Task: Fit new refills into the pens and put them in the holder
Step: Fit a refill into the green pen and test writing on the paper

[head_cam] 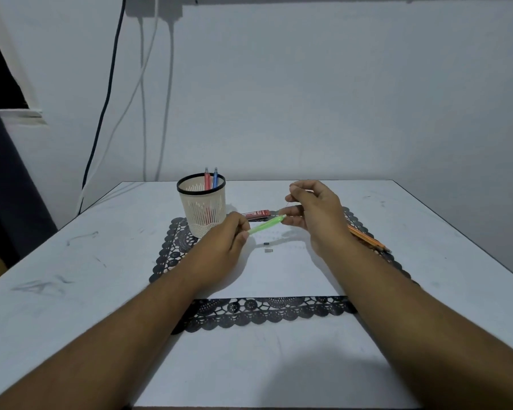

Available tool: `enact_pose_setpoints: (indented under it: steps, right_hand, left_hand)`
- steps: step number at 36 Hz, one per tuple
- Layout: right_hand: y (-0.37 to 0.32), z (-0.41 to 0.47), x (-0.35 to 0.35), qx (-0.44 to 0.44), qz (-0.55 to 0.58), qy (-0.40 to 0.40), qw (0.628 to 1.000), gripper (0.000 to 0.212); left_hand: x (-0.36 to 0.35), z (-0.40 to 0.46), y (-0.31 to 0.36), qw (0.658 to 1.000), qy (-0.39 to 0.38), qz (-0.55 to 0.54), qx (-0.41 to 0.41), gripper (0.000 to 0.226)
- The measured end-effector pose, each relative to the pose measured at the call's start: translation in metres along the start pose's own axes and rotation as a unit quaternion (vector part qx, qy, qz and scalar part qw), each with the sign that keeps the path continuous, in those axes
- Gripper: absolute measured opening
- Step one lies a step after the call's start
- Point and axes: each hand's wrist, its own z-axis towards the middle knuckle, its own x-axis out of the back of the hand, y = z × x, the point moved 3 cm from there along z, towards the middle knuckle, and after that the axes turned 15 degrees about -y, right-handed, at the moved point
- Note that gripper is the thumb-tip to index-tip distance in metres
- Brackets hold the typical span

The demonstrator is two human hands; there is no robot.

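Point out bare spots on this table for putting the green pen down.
Free: the white sheet between the forearms, nearer than the two small caps; the bare table left of the black mat. Crowded: around the holder, refill case and pencils.

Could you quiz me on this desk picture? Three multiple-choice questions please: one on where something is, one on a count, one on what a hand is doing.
1. Where does the holder stand?
A. on the mat's far left corner
B. on the floor
C. by the pencils

2. How many pens stand in the holder?
A. none
B. two
C. five

3. What is the left hand doing?
A. lying flat on the table
B. gripping the green pen
C. lifting the holder

Answers:
1 A: it sits on the black mat, far left.
2 B: a red pen and a blue pen stick out.
3 B: its fingers close round the pen's lower end.
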Motion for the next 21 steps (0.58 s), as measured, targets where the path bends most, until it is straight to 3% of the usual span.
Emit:
enact_pose_setpoints:
  steps: [21]
  right_hand:
    - [-0.016,-0.010,-0.004,0.063,0.028,0.034,0.997,0.005]
  left_hand:
    - [0.002,0.001,-0.004,1.000,0.022,0.011,0.006,0.015]
